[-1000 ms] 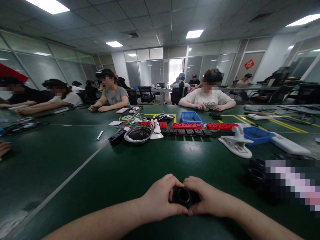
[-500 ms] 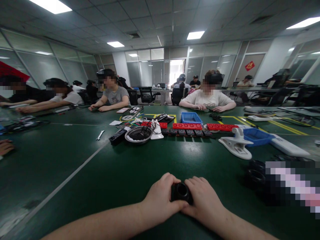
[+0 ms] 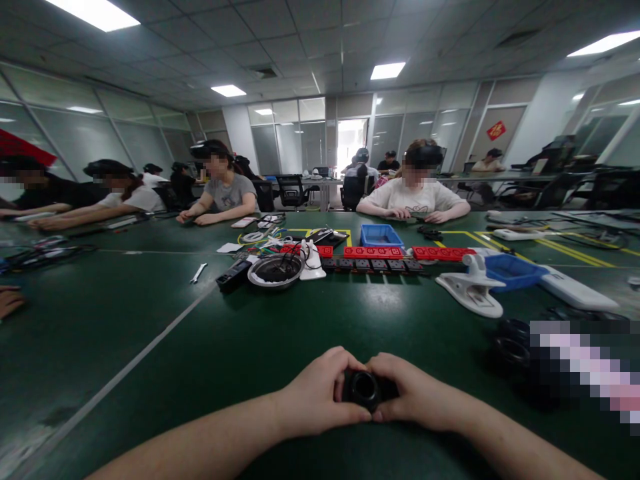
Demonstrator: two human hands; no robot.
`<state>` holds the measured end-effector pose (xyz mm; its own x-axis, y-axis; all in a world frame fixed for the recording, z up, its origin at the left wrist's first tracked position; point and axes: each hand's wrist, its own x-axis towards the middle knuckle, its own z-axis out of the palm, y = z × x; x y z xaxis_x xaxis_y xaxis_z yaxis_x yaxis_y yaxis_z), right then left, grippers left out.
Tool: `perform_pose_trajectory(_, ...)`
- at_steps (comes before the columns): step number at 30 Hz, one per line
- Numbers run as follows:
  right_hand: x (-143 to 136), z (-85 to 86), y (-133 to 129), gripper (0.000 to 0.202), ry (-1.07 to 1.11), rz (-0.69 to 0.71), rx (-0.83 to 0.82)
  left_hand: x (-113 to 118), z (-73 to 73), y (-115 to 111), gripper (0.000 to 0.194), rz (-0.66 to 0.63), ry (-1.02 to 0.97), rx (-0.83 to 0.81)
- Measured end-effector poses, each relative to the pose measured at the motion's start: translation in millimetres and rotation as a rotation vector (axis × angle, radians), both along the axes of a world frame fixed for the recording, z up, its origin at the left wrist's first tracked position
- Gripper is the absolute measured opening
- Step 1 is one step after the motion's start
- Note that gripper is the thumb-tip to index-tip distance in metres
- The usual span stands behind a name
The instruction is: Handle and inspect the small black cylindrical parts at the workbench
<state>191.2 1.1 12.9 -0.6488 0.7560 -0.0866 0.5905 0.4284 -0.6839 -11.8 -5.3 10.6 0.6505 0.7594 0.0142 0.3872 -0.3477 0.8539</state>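
A small black part with a round hole (image 3: 365,389) is at the near middle of the green table (image 3: 240,347). My left hand (image 3: 325,390) curves around its left side, thumb along the near edge and fingers at the far edge. From the right, my right hand (image 3: 413,393) grips the same part, its thumb tip close to my left thumb. The fingertips of both hands almost meet in front of and behind the part. Its underside and right end are partly hidden by my fingers.
Ahead lie a metal bowl (image 3: 276,271), a black device (image 3: 234,275), red sockets (image 3: 373,252), a blue tray (image 3: 381,235) and a white clip stand (image 3: 473,293). A wrench (image 3: 199,273) is left. Black round objects (image 3: 513,343) lie right. A person's hand (image 3: 11,301) rests far left.
My right hand has shifted right and its fingers have spread wider around the black part, showing more of it. My left fingers have moved slightly. The view has shifted a little.
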Motion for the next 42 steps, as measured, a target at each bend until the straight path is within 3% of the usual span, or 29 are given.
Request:
perform_pose_trajectory(5,-4,-3.8,-4,0.033,-0.062,-0.074,0.049,4,1.5,-6,0.044,0.054,0.037,0.034)
perform_pose_trajectory(13,-23,-9.2,-19,0.040,-0.224,-0.254,0.275,8,5.4,-14,0.038,0.236,0.146,0.103)
perform_pose_trajectory(19,-13,-3.3,-14,0.054,-0.080,-0.076,0.209,5,4.8,-6,0.039,0.139,0.120,0.076)
perform_pose_trajectory(24,-4,1.8,-6,0.030,-0.030,0.047,0.153,4,6.7,-4,0.039,0.102,0.087,0.055)
perform_pose_trajectory(28,-3,-0.1,-4,0.025,-0.012,0.056,0.152,6,7.7,-6,0.039,0.108,0.078,0.026)
perform_pose_trajectory(42,-3,-3.0,0,0.033,0.011,-0.005,0.135,7,3.2,-4,0.038,0.111,0.069,-0.002)
